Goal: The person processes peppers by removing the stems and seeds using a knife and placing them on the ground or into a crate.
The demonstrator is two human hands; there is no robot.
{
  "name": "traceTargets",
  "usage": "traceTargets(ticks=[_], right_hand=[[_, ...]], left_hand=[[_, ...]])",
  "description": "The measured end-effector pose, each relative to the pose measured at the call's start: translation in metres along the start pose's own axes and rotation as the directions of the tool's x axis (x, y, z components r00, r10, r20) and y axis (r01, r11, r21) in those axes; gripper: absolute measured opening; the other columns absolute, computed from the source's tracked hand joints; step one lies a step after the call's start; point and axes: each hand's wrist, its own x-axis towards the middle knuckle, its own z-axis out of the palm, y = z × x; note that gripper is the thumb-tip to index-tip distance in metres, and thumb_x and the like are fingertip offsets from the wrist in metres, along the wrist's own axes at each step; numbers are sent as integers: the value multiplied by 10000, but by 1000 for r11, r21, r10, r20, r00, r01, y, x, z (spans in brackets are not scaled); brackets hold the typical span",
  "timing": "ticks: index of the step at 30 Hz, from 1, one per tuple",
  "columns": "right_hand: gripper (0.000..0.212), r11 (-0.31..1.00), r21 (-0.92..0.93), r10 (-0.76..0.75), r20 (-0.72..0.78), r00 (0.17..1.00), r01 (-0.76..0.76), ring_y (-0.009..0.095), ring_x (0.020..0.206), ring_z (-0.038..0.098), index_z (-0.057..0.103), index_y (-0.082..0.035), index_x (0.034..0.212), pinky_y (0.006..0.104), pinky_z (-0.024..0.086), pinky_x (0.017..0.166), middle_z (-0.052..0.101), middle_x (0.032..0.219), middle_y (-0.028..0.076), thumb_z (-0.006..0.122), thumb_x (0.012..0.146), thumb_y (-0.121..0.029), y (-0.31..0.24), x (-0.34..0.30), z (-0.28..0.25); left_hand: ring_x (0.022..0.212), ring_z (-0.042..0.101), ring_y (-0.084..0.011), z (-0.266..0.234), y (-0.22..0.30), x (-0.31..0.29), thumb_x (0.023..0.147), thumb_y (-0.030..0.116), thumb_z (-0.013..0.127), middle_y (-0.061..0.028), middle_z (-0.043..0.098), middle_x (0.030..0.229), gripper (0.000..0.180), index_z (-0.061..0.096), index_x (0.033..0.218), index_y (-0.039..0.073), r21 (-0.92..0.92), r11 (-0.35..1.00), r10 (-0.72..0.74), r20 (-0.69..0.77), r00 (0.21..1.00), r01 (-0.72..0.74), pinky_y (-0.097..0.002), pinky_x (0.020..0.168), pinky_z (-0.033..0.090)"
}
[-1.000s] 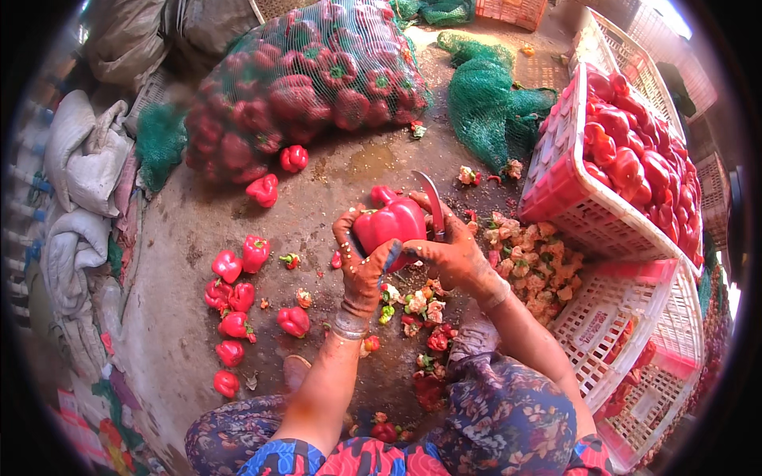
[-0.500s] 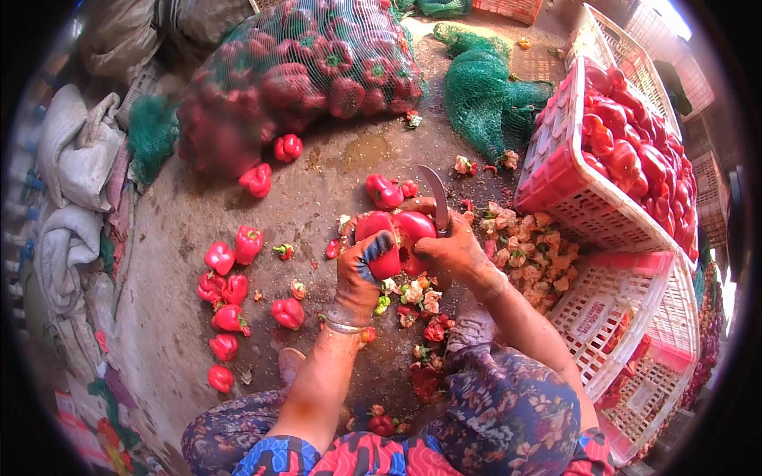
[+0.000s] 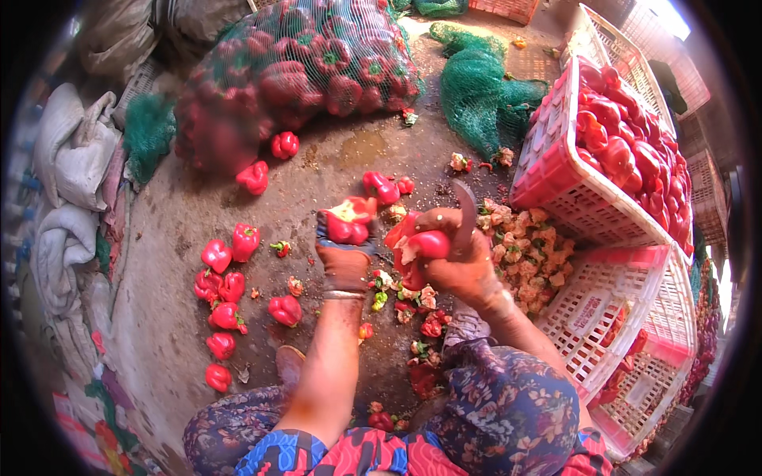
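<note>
The left hand (image 3: 345,259) is wrapped round a red bell pepper piece (image 3: 349,228), its pale cut side facing up, above the middle of the gritty floor (image 3: 167,297). Just to its right, the right hand (image 3: 470,271) grips a second pepper piece (image 3: 431,244) together with a curved knife (image 3: 466,214), whose hooked blade points up. With knife and pepper sharing one hand, it seems best to keep the edge turned away from the other hand and to hold the walls firmly without squeezing, since hollow pieces probably crack easily.

Leftmost, whitish sacks (image 3: 75,159) slump in soft, coarse folds. Next come whole bell peppers (image 3: 216,255), glossy and lobed. Beyond the hands bulges a mesh sack (image 3: 317,79) of peppers, its fine net stretched over them; a green net (image 3: 476,95) lies crumpled to its right. Farther right, trimmed pepper cores (image 3: 532,262) make a pale, knobbly pile beside a rigid, perforated plastic crate (image 3: 548,151) heaped with slick red pieces (image 3: 627,151).
</note>
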Motion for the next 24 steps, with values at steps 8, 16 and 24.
traceTargets(ticks=[8, 16, 24], right_hand=[[572, 865, 391, -399, 158, 903, 314, 150, 531, 625, 573, -67, 1278, 290, 535, 479, 691, 1017, 170, 713, 849, -419, -65, 1, -58], [600, 381, -863, -204, 272, 940, 332, 362, 931, 662, 618, -133, 1214, 462, 539, 765, 659, 1108, 176, 809, 679, -324, -3, 32, -7], [623, 473, -832, -113, 269, 956, 290, 274, 883, 699, 646, -75, 1207, 404, 544, 777, 710, 966, 130, 806, 664, -333, 2, 32, -24]], left_hand=[[1311, 483, -347, 11, -2, -24, 866, 462, 701, -101, 550, 1386, 564, 567, 1290, 115, 202, 978, -105, 302, 948, 44, -636, 1066, 372], [1288, 495, -261, 29, -22, -55, 940, 437, 616, -111, 490, 1409, 718, 362, 1458, 9, 629, 771, -213, 398, 892, -96, -421, 1109, 387], [1120, 578, -171, 88, -7, -65, 788, 208, 678, -56, 597, 1193, 551, 527, 1286, 28, 927, 335, -367, 291, 883, -167, -320, 1026, 429]])
